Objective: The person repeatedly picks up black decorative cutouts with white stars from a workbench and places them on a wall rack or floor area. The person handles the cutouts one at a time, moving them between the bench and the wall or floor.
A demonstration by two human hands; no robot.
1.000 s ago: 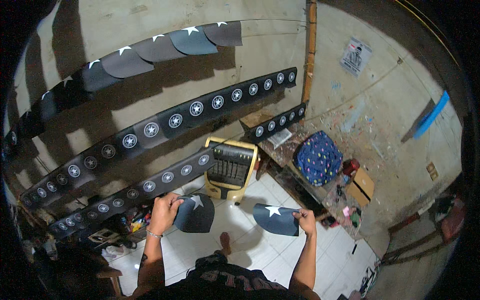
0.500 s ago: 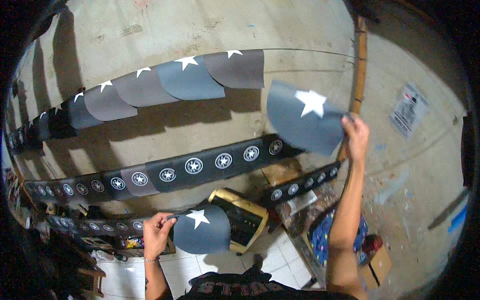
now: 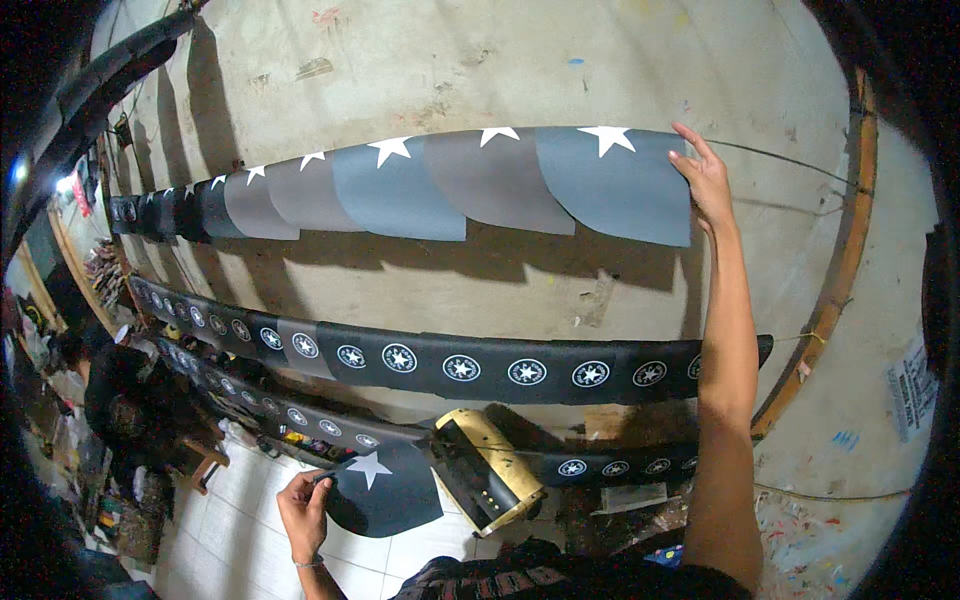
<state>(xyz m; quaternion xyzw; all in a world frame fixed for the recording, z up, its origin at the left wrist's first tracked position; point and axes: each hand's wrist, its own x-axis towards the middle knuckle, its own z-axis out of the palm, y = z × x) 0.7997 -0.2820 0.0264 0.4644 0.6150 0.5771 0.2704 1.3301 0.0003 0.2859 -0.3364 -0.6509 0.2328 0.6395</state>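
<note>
My left hand pinches the corner of a dark grey panel, a thin cut piece with a curved lower edge and a pale star, held out low in front of me. Up at the right, my right hand has its fingers spread against the straight right edge of a blue-grey panel with a white star. That panel hangs on a line along the wall, at the right end of a row of overlapping grey star panels.
Below runs a second hanging row of black panels with round star prints, and a third row lower down. A yellow-and-black boxy machine stands low in front. A wooden post rises at the right. White tiles cover the floor.
My right hand has brought the blue-grey panel left and up onto the top line, where it now hangs as the end piece. My left hand still holds the dark grey panel.
</note>
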